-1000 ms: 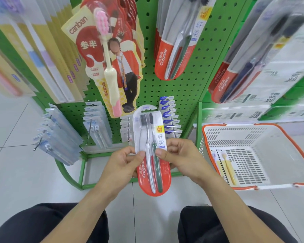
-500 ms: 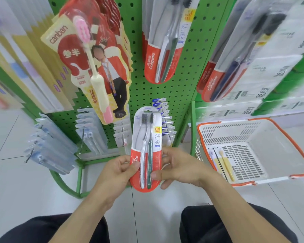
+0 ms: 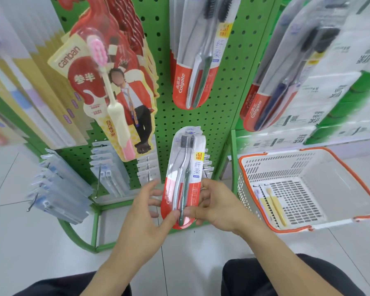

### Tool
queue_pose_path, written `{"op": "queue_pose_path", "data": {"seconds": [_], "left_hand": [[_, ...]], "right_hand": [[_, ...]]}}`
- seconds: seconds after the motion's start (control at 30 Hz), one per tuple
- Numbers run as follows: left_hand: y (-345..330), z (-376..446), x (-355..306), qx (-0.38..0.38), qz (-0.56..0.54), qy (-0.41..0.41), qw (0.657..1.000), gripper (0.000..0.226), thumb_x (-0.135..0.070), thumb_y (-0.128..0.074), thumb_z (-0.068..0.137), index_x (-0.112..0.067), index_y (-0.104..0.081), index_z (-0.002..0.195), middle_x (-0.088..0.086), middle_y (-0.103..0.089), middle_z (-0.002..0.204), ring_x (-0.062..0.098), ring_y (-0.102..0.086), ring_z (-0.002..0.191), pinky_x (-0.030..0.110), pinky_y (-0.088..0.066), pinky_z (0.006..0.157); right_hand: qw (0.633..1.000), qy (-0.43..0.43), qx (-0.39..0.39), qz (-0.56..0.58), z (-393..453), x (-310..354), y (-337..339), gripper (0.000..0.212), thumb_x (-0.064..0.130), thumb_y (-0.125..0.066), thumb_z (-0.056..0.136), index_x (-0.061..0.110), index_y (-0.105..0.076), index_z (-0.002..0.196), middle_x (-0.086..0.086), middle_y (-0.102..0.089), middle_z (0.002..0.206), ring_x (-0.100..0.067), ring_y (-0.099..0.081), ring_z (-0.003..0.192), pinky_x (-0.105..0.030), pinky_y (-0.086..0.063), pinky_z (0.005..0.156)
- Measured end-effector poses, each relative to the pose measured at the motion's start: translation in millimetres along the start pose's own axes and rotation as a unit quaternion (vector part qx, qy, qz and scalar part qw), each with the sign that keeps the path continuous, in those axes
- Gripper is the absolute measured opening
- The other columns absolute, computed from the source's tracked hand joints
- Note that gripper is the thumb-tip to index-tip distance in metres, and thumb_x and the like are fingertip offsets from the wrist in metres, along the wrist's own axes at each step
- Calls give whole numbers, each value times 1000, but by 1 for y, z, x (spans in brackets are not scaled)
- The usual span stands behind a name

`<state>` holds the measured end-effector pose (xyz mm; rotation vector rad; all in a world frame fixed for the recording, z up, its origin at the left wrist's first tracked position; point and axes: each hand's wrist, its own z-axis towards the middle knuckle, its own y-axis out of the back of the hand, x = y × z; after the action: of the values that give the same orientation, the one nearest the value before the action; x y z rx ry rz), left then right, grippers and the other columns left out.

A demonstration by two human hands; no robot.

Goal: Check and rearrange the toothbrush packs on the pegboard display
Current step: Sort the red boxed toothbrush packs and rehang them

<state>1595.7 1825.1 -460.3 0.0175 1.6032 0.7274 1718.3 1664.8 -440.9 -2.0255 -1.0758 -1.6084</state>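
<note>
right hand: gripping Colgate twin toothbrush pack upright, grip pinching its lower edge
left hand: thumb touching pack, fingers spreading loose
pegboard: standing behind

Bright, even, diffuse light; source not visible. Shadows faint and soft on the pale floor. Mild glare streaks on the clear blister of the hanging packs and the right-side packs. Strong wide-angle distortion: pegboard edges lean outward, the basket is stretched. Far-left packs and far-right shelf labels smeared by blur. Centre is sharper; print on the held pack partly legible.
</note>
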Motion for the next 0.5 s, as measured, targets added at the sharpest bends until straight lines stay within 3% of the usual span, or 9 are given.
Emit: {"op": "queue_pose_path", "data": {"seconds": [0.1, 0.2, 0.33, 0.4, 0.5], "left_hand": [[2, -1, -1, 13, 62, -65, 996, 55, -32, -80, 81, -45, -53, 128, -32, -50, 122, 0, -58, 108, 16, -51, 83], [3, -1, -1, 37, 12, -30, 999, 45, -30, -77, 86, -44, -58, 125, -35, -58, 120, -3, -60, 112, 19, -53, 87], [2, -2, -7, 90, -79, 14, 993, 38, -43, -65, 90, -37, -57, 126, -30, -65, 120, -4, -60, 117, 22, -50, 96], [0, -3, -8, 93, -87, 19, 992, 36, -46, -61, 92, -32, -57, 125, -30, -66, 119, -4, -61, 116, 19, -47, 96], [-2, -4, -12, 88, -136, 28, 986, 38, -45, -56, 88, -25, -59, 120, -24, -69, 112, 0, -66, 106, 13, -49, 85]], "right_hand": [[1000, 28, 6, 7, 0, 2, -1, 35, 5, -84, 80, 18, -60, 102, -17, -74, 90, -28, -71, 65, -35, -57, 62], [999, 38, 13, 18, -1, 1, -1, 37, 11, -84, 80, 10, -59, 107, -20, -73, 92, -43, -72, 80, -46, -61, 71], [998, 41, 25, 41, -1, -3, -4, 39, 27, -84, 80, 11, -59, 105, -10, -75, 86, -43, -73, 83, -58, -59, 82], [998, 38, 29, 32, -2, -2, -5, 38, 35, -80, 85, 13, -62, 110, -9, -76, 87, -34, -75, 81, -57, -59, 84], [998, 35, 31, 52, -4, 2, -7, 27, 24, -65, 97, 13, -65, 122, -16, -75, 99, -29, -75, 85, -46, -61, 84]]}}
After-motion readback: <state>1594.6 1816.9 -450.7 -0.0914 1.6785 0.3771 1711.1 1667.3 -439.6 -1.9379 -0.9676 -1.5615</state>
